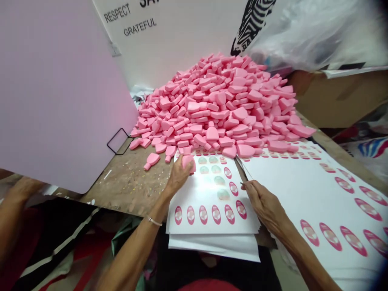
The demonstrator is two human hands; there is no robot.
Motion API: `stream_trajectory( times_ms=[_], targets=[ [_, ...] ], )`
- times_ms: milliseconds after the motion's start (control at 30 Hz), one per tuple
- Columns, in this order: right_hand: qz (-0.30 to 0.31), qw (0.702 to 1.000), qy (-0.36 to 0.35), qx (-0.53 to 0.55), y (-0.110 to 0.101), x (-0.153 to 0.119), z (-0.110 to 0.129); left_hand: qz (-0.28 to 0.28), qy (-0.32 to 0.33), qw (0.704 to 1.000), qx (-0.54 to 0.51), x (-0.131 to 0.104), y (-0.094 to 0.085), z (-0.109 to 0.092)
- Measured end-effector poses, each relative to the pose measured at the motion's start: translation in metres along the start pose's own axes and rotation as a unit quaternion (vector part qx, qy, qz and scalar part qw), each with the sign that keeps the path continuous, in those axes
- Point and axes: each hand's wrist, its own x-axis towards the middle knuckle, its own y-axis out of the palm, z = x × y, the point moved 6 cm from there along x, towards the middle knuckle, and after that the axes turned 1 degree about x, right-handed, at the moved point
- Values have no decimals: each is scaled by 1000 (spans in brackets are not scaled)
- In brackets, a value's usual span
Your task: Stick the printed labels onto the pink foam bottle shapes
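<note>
Holds bottle [188, 162] in left hand [178, 174], pinched between fingers, at upper left of label sheet [195, 196]; pinches thin tool [242, 184], type unclear, in right hand [263, 203]. Has pile [224, 101] beyond on bench [127, 178], presumably for short reach.

Surroundings: Wall, Panel and Stored Goods

White wall [188, 44] at rear, marked with 2 fully legible words, "RESPECT" [117, 13] and "GRATEFUL" [140, 27]; black-and-white striped print [254, 24] farther right; pale pink panel [60, 89] at left, black wire frame [114, 136] at its lower right edge; translucent plastic sheeting [306, 32] at upper right, above brown cardboard [339, 95]; plastic with blue and red stripes [372, 148] at far right.
</note>
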Motion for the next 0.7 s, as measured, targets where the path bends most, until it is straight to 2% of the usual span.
stream_trajectory(
  times_ms=[67,100,200,267,333,467,600,700],
  targets=[
    [-4,999,-32,-13,10,-3,9,-1,-67,992,-107,-30,-12,4],
    [-5,999,-43,-19,16,-4,12,4,-115,974,-197,-46,-15,7],
    [-26,996,-71,-38,31,-3,21,32,-230,896,-380,-90,-6,9],
    [-36,993,-95,-65,40,3,26,44,-253,876,-409,-106,4,4],
    [-44,986,-121,-108,47,12,32,47,-255,865,-429,-108,17,-2],
    [-59,969,-141,-193,54,33,38,23,-261,851,-456,-93,38,-9],
    [-44,970,-133,-200,64,43,33,-16,-254,871,-421,-80,42,-6],
    [-53,967,-143,-203,67,42,32,-15,-253,880,-402,-79,43,-4]
  ],
)
